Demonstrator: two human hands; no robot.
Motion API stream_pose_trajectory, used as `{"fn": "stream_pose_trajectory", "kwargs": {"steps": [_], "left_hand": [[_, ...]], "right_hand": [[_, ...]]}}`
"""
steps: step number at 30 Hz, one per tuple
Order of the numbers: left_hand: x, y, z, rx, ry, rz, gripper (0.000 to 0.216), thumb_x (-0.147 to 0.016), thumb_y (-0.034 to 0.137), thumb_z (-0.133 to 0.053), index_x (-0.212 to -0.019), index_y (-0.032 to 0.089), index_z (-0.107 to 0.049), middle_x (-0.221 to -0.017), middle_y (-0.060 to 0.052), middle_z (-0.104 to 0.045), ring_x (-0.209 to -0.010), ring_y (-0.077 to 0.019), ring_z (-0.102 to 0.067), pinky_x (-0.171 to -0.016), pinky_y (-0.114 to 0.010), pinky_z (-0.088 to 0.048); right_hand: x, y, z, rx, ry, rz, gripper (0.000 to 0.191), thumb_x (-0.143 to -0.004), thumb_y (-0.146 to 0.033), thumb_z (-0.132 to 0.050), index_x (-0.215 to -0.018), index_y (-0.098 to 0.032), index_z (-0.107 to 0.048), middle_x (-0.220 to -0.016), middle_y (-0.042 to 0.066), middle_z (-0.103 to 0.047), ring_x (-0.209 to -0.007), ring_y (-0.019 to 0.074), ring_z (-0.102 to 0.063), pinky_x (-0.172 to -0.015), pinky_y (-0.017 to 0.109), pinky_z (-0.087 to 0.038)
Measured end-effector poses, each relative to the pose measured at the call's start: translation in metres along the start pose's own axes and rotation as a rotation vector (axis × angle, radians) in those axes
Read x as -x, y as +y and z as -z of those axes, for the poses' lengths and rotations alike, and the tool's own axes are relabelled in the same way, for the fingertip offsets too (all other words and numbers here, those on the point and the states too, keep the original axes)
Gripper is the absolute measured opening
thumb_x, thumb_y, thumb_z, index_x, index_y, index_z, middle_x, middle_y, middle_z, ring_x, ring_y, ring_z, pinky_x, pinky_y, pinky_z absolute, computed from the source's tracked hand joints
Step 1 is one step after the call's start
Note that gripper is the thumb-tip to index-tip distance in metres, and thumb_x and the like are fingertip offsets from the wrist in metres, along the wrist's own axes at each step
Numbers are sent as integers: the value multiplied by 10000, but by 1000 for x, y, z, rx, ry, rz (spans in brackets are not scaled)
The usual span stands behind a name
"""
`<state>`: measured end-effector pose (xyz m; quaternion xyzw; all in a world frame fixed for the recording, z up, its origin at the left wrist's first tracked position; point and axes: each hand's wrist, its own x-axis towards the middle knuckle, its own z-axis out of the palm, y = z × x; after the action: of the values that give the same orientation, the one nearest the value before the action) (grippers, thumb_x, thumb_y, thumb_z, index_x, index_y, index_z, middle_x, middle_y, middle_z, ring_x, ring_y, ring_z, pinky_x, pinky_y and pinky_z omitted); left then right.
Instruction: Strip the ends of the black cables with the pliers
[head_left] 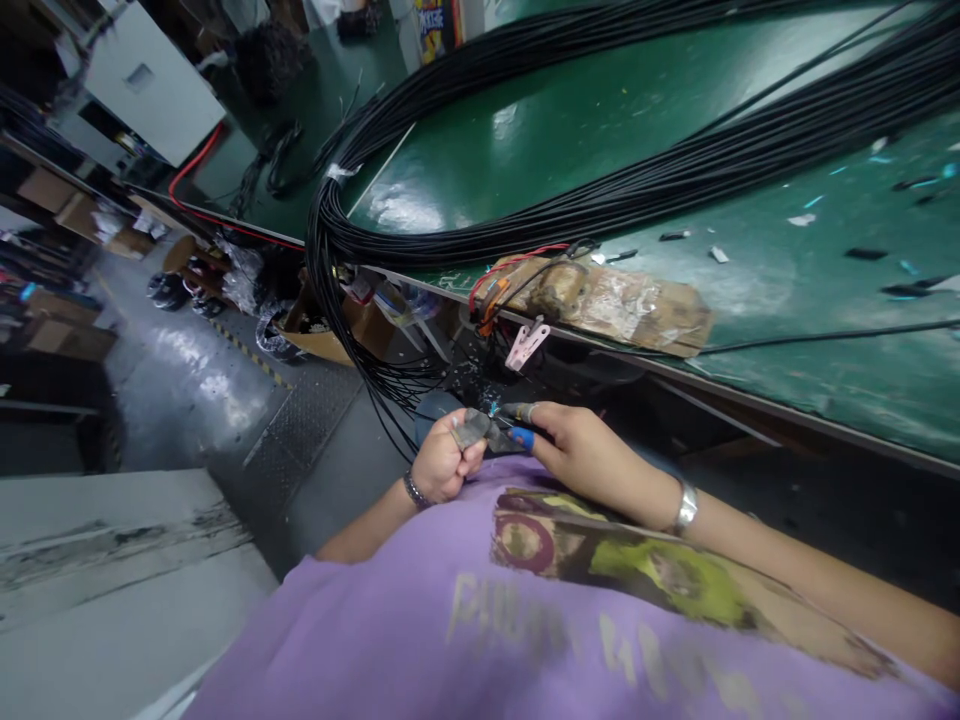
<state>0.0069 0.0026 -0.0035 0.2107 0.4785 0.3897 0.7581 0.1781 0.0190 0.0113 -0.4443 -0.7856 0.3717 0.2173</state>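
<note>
Left hand (444, 455) pinches a cable end (493, 410) in its grey-wrapped fingers, low before the purple shirt (360, 640) and below the edge of the green table (525, 150). Right hand (581, 440) brings 2 covered fingertips narrowly together beside it; whether they grip a strand I cannot tell. It should handle as light, its fine strands soft and easily bent or broken, the length behind probably springy; the firmest hold is just behind the tuft. It looks like a small, splayed spray of bright blue.
</note>
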Motion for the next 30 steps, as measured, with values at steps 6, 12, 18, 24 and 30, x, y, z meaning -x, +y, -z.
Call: {"fn": "stream_pose_trajectory", "kwargs": {"steps": [6, 12, 18, 24, 30], "left_hand": [[0, -2, -2, -77, 45, -47, 320, -581, 337, -696, -623, 182, -420, -319, 101, -377, -247, -11, -185, -310, -167, -86], [0, -4, -2, -128, 95, -87, 384, -551, 407, -734, -635, 176, -439, -352, 87, -433, -260, -13, -227, -306, -172, -109], [0, -5, -2, -160, 116, -111, 423, -545, 449, -750, -636, 169, -446, -374, 79, -462, -268, -11, -259, -314, -170, -113], [0, -5, -1, -177, 118, -114, 447, -539, 482, -753, -643, 166, -453, -382, 74, -473, -269, -12, -267, -317, -171, -99], [1, -5, -2, -178, 98, -103, 444, -535, 466, -758, -642, 172, -443, -354, 90, -426, -272, -11, -231, -323, -164, -90]], "right_hand": [[-1, -1, -2, -46, -21, -19, 159, -829, -171, -467, -748, -170, -603, -742, 57, -662, -671, 162, -603, -629, 261, -459], [-1, -2, 0, -70, -26, -60, 172, -820, -180, -474, -712, -173, -608, -722, 54, -661, -651, 160, -597, -612, 257, -454], [-1, 2, -3, -198, -33, -82, 193, -826, -235, -475, -768, -173, -648, -730, 43, -682, -647, 162, -599, -610, 260, -460], [0, 4, -5, -288, -60, -127, 242, -830, -280, -467, -816, -155, -674, -777, 51, -704, -691, 182, -611, -647, 279, -473], [0, 5, -5, -289, -67, -125, 255, -822, -287, -459, -759, -154, -666, -703, 42, -677, -639, 168, -579, -600, 268, -452]]}}
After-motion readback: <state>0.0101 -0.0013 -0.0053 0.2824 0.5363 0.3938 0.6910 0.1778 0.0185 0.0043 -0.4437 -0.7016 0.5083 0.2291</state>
